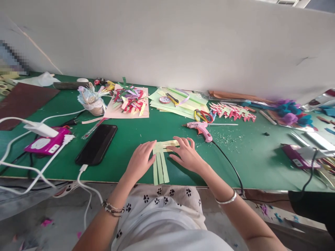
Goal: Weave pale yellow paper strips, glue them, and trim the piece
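Note:
Pale green paper strips [161, 167] lie side by side on the green table, pointing toward me. Pale yellow strips [169, 143] cross them at the far end, laid sideways. My left hand [141, 157] rests at the left edge of the crossing, its fingers stretched out together and its thumb apart, touching the strips. Over the right part of the sideways strips is my right hand [187, 155]. Its index fingertip touches them, and its fingers are spread.
A pink glue gun [201, 129] with a black cord lies right of my hands. Behind are scissors [203, 115], green paper sheets [167, 108], a pile of cut strips [132, 99] and woven red-white paper [232, 112]. A phone [96, 144] and magenta power strip [49, 140] lie left.

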`<state>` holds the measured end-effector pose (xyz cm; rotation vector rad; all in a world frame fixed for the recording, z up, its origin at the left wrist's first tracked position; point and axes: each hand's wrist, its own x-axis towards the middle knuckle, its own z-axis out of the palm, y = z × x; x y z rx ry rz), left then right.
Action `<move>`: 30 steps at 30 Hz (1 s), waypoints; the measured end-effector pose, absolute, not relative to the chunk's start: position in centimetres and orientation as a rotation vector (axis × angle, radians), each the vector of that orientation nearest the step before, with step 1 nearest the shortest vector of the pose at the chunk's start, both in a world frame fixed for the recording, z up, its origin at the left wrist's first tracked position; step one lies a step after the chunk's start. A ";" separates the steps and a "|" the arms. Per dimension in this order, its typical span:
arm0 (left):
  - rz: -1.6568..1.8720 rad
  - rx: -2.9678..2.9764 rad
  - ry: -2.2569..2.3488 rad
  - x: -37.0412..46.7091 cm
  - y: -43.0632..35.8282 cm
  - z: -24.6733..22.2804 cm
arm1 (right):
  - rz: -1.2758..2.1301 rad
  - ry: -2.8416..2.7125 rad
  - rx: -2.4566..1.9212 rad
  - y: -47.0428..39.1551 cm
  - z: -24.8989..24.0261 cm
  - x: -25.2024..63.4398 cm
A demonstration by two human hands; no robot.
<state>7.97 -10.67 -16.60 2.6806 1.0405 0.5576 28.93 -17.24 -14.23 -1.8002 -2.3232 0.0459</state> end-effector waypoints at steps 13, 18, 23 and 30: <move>0.362 2.476 1.052 8.6 -9.5 -15.1 | -0.049 -2.091 -1.852 -17.9 -13.7 30.9; 0.315 2.335 1.029 9.7 -8.6 -14.6 | -0.072 -1.941 -1.849 -18.6 -13.0 31.4; 0.189 2.411 1.047 10.5 -8.9 -14.0 | -0.070 -1.856 -1.854 -19.3 -13.0 31.4; 0.179 2.555 1.162 10.2 -10.0 -13.5 | -0.041 -1.820 -1.875 -20.0 -13.7 31.3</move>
